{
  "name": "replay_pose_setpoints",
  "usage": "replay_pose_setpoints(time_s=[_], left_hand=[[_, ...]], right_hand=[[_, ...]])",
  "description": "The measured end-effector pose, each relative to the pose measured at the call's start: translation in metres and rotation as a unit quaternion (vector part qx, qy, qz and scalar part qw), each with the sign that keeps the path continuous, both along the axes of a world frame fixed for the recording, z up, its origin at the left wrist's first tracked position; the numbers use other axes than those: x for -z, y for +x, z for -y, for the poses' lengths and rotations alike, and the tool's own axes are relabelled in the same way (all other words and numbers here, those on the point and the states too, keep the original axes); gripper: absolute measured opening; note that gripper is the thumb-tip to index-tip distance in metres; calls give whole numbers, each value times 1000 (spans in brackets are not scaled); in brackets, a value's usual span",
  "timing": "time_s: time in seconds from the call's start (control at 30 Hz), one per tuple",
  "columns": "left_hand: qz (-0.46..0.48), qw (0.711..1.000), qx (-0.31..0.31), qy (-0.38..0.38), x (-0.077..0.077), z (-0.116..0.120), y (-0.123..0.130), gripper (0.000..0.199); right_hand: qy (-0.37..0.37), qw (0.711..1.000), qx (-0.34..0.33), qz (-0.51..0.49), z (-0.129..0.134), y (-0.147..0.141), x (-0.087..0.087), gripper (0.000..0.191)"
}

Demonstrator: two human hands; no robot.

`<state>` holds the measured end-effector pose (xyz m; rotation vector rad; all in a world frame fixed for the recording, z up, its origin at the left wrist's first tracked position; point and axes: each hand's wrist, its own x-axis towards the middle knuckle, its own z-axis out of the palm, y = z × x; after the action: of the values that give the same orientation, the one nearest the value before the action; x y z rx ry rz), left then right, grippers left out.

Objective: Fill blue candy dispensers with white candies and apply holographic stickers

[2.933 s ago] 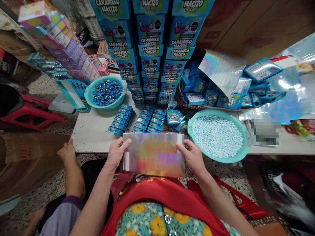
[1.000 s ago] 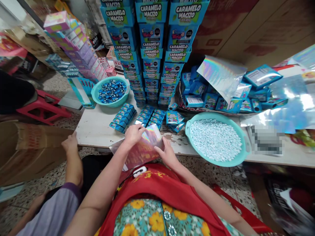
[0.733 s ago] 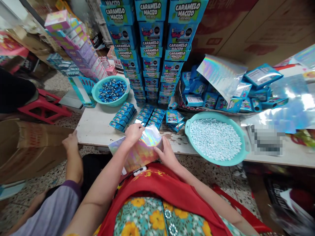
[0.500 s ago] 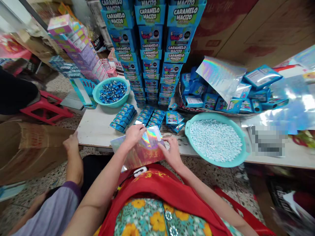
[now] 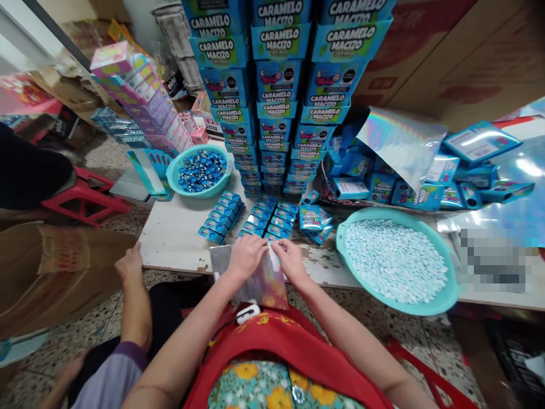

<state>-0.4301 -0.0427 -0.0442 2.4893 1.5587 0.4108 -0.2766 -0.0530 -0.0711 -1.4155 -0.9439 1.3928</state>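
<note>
A shiny iridescent bag [image 5: 255, 284] lies over the table's front edge and my lap. My left hand [image 5: 247, 257] is closed on its upper edge. Right beside it, my right hand [image 5: 290, 260] pinches the same edge near a white strip, the fingertips of both hands almost touching. Just beyond my hands are rows of small blue packs [image 5: 258, 217], with another row [image 5: 221, 216] to the left and loose blue packets [image 5: 314, 220] to the right.
Tall stacks of blue boxes [image 5: 279, 79] rise behind. A bowl of blue pieces [image 5: 202, 171] stands left, a basin of pale candies [image 5: 395, 261] right. Another person's hand [image 5: 129, 261] rests at the table's left corner beside a cardboard box [image 5: 63, 272].
My hands have come together at the bag's upper edge; the right hand's spread fingers have closed on it. The view has shifted, so the surroundings appear larger and lower.
</note>
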Motion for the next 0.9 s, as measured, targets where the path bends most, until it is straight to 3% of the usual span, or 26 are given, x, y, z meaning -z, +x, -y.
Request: replay_pose_setpoints(time_s=[0.17,0.37,0.47,0.53,0.63,0.7,0.8,0.9], left_hand=[[4,995,9,100,19,-9,-1,30],[138,984,25,111,26,-29,-10,24],[214,969,-36,115,28,-53,-41,25],[241,955,-141,99,35,-72,-78,28],[269,901,-340,0,52,-95,-144,37],[293,862,-404,-87,65,-104,-179,45],[375,815,-363,-253,82,-113,-202,58],[474,703,-290,-444,93,-122,-198,65]], right_hand=[[-26,998,55,1,-23,-17,7,37],[-48,997,52,21,-48,-8,4,36],[-53,997,34,40,-53,7,2,33],[-57,996,21,59,-51,19,6,32],[-76,994,4,76,-43,37,16,34],[-90,994,2,69,-35,50,23,35],[-91,995,-9,45,-25,71,26,35],[-91,992,-85,15,-22,82,16,33]])
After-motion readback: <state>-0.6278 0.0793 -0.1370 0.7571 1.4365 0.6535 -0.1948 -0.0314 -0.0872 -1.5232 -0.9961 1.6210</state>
